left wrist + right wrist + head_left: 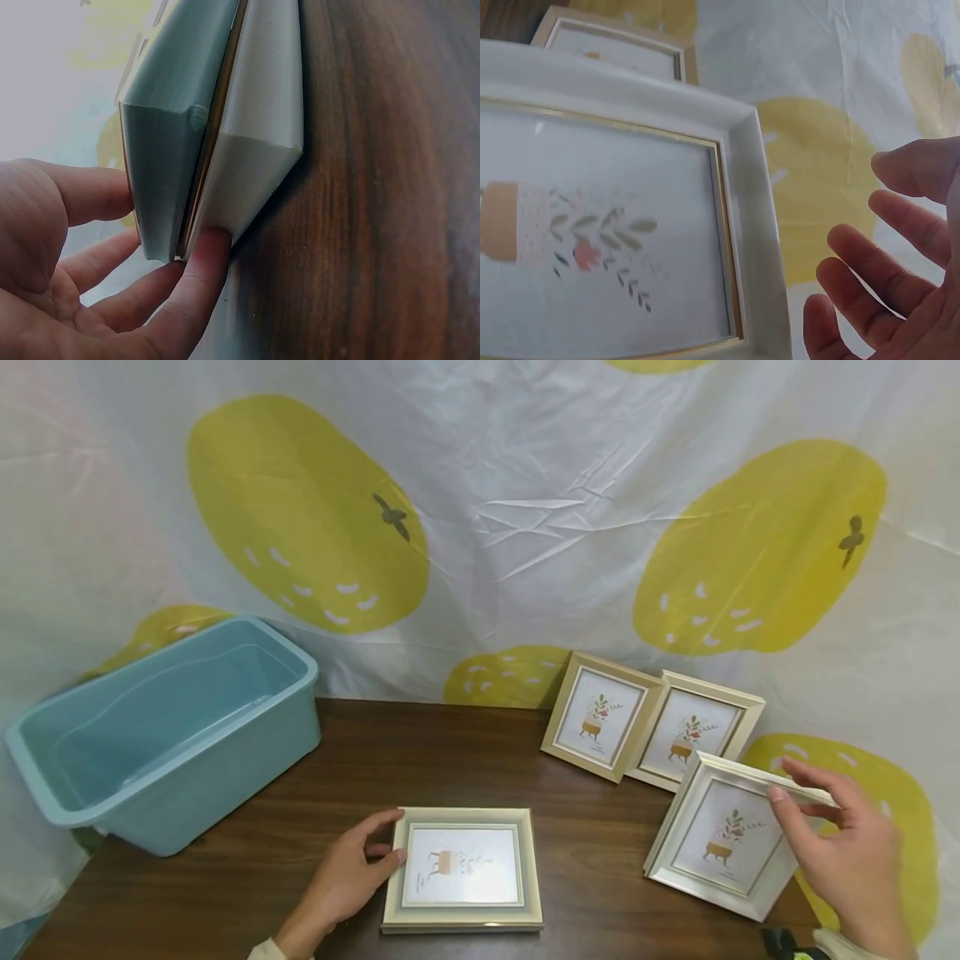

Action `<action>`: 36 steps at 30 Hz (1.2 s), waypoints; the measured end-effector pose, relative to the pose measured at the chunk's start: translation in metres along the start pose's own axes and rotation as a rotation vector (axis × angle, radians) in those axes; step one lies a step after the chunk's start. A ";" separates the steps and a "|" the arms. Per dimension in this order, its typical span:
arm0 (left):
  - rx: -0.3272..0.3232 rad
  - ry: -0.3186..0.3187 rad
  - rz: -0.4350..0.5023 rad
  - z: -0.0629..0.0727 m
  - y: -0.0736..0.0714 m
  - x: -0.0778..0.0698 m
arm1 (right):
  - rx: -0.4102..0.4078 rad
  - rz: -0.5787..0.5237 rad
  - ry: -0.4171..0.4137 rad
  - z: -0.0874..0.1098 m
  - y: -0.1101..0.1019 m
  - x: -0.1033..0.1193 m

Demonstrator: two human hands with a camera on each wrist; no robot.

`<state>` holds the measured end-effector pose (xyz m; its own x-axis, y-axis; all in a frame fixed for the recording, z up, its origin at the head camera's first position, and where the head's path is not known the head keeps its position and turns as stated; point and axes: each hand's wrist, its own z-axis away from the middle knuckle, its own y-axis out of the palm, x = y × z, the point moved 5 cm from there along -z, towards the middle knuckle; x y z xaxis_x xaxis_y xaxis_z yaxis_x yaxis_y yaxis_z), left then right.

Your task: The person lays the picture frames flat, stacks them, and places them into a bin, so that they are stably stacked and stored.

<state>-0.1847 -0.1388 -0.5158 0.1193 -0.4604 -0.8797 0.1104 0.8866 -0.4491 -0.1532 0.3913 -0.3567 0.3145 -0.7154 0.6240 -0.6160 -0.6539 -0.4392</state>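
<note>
A cream picture frame (461, 868) with a grey-green inner border lies face up at the table's front. My left hand (348, 872) pinches its left edge. The left wrist view shows two stacked frames there, a grey-green frame (169, 142) and a whitish frame (259, 112), with fingers on both. At the right, a silvery-white picture frame (727, 835) leans back, upright, in front of two others. Beside its upper right corner is my right hand (847, 835). The right wrist view shows its loosely bent fingers (862, 292) apart from the frame.
A tan picture frame (600, 718) and a cream picture frame (705, 693) lean against the patterned curtain (525, 543) at the back. A light blue plastic bin (232, 768) stands at the left of the dark wooden table (420, 752).
</note>
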 end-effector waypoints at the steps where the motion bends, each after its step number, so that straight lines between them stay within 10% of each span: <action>1: 0.001 -0.001 0.001 0.000 0.000 0.000 | -0.010 0.018 0.001 0.000 -0.002 -0.003; 12: 0.003 0.000 -0.007 -0.002 0.000 0.002 | -0.048 0.168 0.078 0.000 -0.011 -0.035; 20: -0.002 -0.002 -0.007 -0.002 -0.001 0.003 | 0.058 0.054 0.131 0.004 -0.001 -0.045; 36: 0.011 -0.002 0.010 -0.002 -0.001 0.003 | 0.193 0.056 -0.152 0.000 0.007 -0.046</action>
<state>-0.1865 -0.1407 -0.5181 0.1220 -0.4518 -0.8837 0.1200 0.8906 -0.4387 -0.1714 0.4195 -0.3883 0.3979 -0.7711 0.4971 -0.4906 -0.6367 -0.5950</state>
